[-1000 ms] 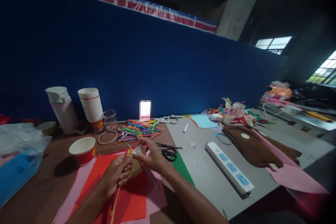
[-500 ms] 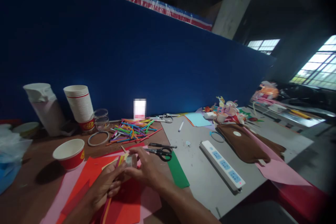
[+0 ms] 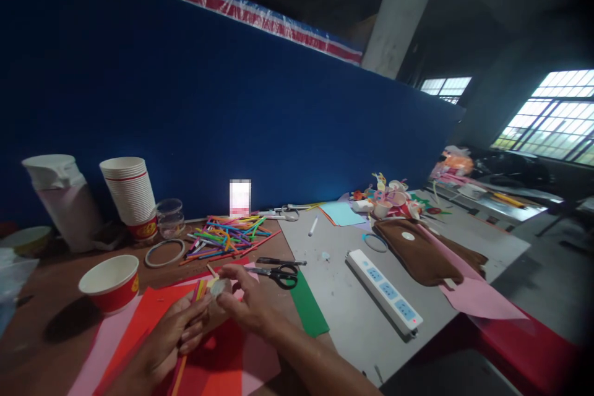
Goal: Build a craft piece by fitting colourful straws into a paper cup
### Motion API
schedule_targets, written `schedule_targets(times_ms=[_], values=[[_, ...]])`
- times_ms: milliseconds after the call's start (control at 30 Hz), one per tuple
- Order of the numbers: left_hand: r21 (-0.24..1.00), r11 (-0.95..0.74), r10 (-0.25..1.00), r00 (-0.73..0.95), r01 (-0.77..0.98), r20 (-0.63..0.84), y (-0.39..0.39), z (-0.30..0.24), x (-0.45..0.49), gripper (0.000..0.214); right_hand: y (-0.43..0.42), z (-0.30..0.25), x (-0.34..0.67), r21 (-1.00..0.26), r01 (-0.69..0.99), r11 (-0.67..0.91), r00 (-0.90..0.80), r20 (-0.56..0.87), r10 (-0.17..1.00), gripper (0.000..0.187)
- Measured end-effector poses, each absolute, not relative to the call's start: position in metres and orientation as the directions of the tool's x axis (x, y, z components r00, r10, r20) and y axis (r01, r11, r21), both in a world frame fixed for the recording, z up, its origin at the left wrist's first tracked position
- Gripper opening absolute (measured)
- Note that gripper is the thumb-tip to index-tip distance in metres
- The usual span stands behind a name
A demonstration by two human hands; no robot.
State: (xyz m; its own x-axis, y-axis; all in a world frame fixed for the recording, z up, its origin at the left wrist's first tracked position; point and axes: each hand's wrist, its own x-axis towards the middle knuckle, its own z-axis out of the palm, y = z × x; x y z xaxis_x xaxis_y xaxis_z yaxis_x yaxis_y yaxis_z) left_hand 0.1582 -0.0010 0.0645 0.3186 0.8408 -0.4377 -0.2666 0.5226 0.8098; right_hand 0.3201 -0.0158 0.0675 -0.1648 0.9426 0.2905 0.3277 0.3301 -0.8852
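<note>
Swung rightward since the last view, the head camera puts both hands lower left. Over red paper (image 3: 208, 362), the left hand (image 3: 162, 337) curls closed around coloured paper sticks (image 3: 199, 291); the right hand (image 3: 250, 304) pinches a small pale paper cup (image 3: 218, 287) against them. Beyond, a red paper cup (image 3: 109, 284) bears a gold emblem (image 3: 134, 283), too small to read; black-handled scissors (image 3: 281, 276) lie just right.

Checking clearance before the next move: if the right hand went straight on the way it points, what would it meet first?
The right hand would meet the small pale round piece at its fingertips first, seemingly touching already.
</note>
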Motion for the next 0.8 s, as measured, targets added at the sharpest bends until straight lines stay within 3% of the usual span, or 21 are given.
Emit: schedule_targets(times_ms=[200,333,533,800], values=[[0.824,0.47,0.867,0.343,-0.317,-0.363,-0.003,0.065,0.156,0.035,0.0,0.046,0.32,-0.966,0.032,0.255,-0.226,0.242,0.944,0.033],[0.795,0.464,0.859,0.418,-0.391,-0.296,-0.006,0.068,0.158,0.036,0.001,0.042,0.32,-0.978,-0.05,0.204,-0.178,0.209,0.961,0.031],[0.757,0.516,0.83,0.452,-0.401,-0.327,-0.006,0.07,0.156,0.033,-0.001,0.047,0.322,-0.983,0.004,0.184,-0.198,0.18,0.964,0.033],[0.773,0.501,0.825,0.485,-0.389,-0.29,-0.007,0.071,0.153,0.034,-0.006,0.053,0.319,-0.993,-0.055,0.108,-0.14,0.114,0.984,0.037]])
